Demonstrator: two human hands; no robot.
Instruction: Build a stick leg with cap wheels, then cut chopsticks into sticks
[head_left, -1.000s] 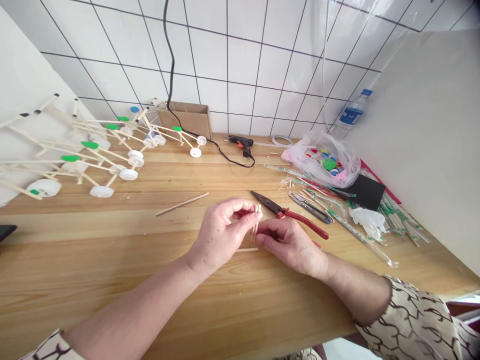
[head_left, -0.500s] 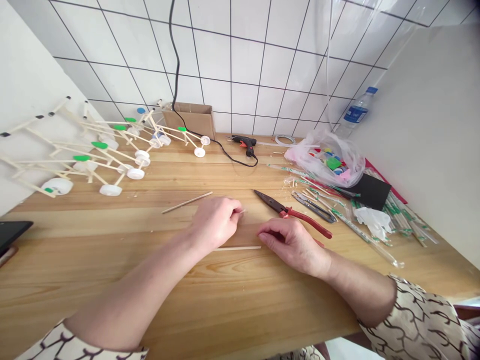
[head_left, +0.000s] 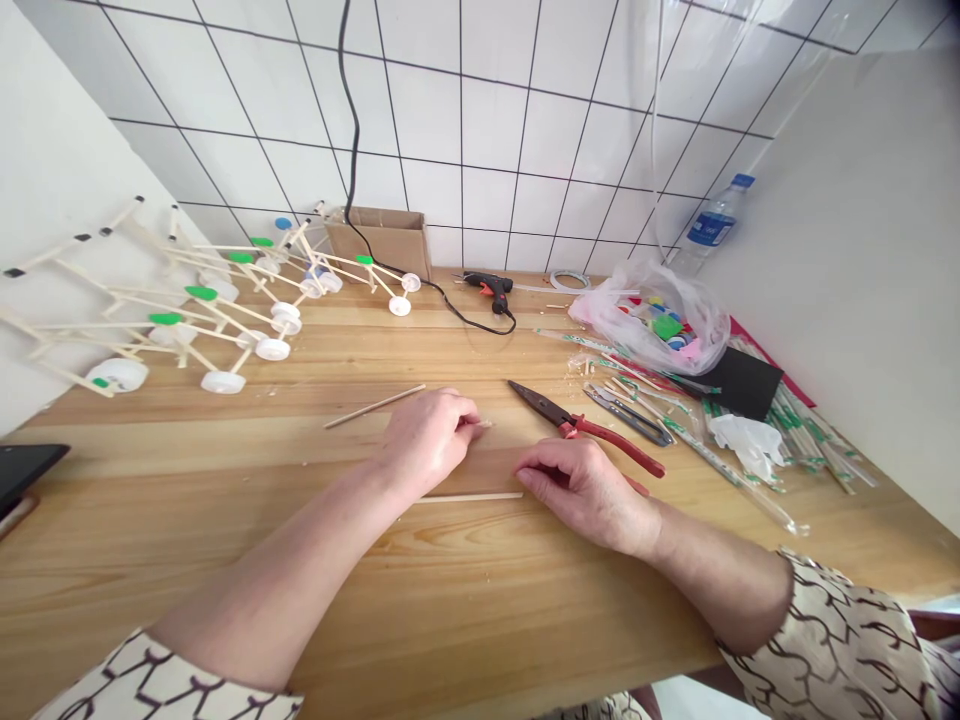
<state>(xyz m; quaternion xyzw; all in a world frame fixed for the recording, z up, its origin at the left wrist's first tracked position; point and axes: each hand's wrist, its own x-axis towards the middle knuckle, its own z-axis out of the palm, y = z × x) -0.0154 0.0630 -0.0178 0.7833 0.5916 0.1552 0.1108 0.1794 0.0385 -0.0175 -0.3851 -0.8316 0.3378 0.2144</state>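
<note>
My left hand (head_left: 433, 432) rests over the middle of the table, its fingers pinched on something small and pale at their tips, too small to name. To its right, my right hand (head_left: 589, 492) has thumb and forefinger pressed together; whether anything is between them is hidden. One thin wooden stick (head_left: 373, 407) lies behind and left of my left hand. A second stick (head_left: 480, 496) lies nearer me, partly covered by my left wrist. Red-handled pliers (head_left: 600, 430) lie open just behind my right hand, beside small metal snips (head_left: 628, 413).
Stick frames with white wheels (head_left: 223, 382) crowd the left. A cardboard box (head_left: 386, 240) and a glue gun (head_left: 491, 287) stand at the back. On the right are a plastic bag (head_left: 652, 315), a bottle (head_left: 711, 228), wrapped sticks and a black sheet (head_left: 739, 383).
My left forearm has shifted slightly to the right, and its fingertips moved a little. My right hand and the tools look unmoved.
</note>
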